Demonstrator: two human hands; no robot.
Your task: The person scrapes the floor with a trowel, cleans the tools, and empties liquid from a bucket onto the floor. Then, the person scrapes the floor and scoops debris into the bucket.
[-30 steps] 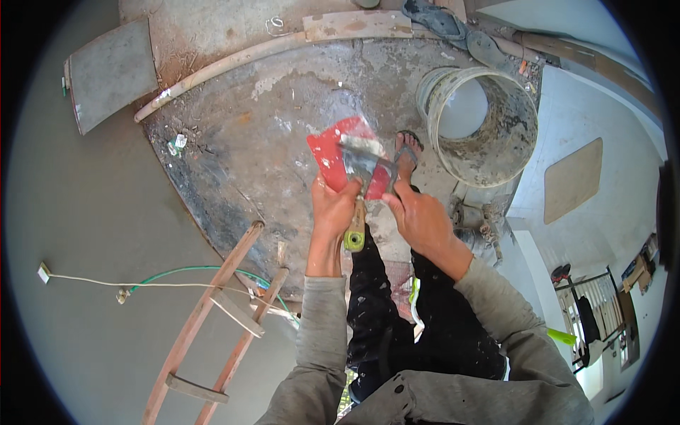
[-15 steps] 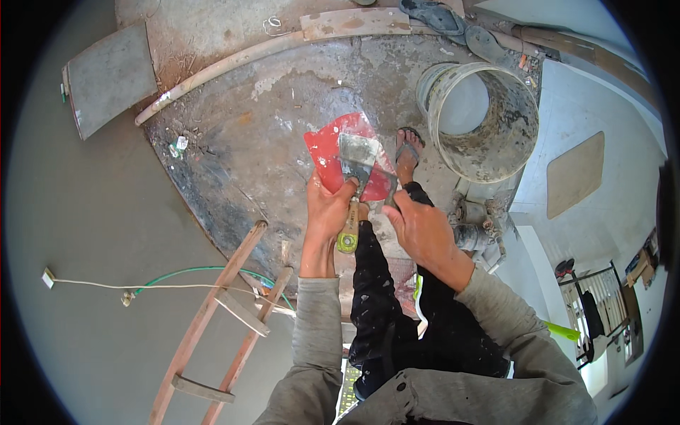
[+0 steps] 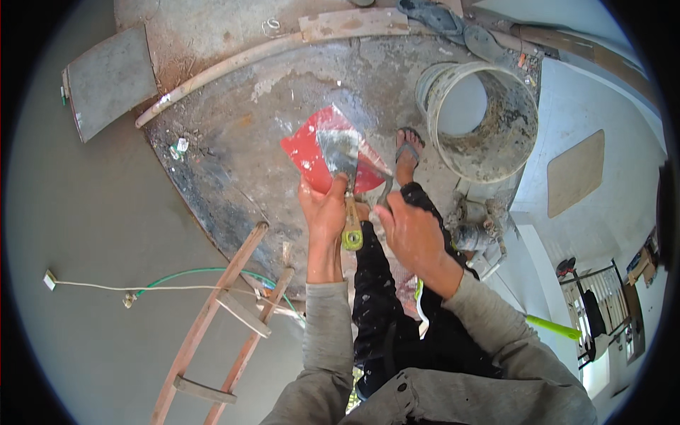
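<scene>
My left hand point(image 3: 326, 210) is closed around a putty knife point(image 3: 338, 146) and a red plastic sheet point(image 3: 306, 150) spotted with white. The knife's broad, smeared blade lies over the sheet, and its wooden handle with a green end points toward me. My right hand point(image 3: 418, 237) is closed on a tool with a dark, bent metal neck point(image 3: 387, 187), perhaps a trowel; its grip is hidden by the fingers. That tool's blade, seen nearly edge-on, is close to the sheet's right side. I cannot tell whether they touch.
A large, stained bucket point(image 3: 485, 159) stands at the right, with pipe fittings point(image 3: 476, 225) nearer me. At the lower left is a wooden ladder point(image 3: 209, 326), with a green hose and cable nearby. A board point(image 3: 110, 81) lies far left; dark footwear point(image 3: 432, 18) lies at the back.
The putty knife and red sheet have shifted left and tilted in my left hand. My right hand has moved slightly left and nearer me, with its tool drawn toward the sheet's right edge.
</scene>
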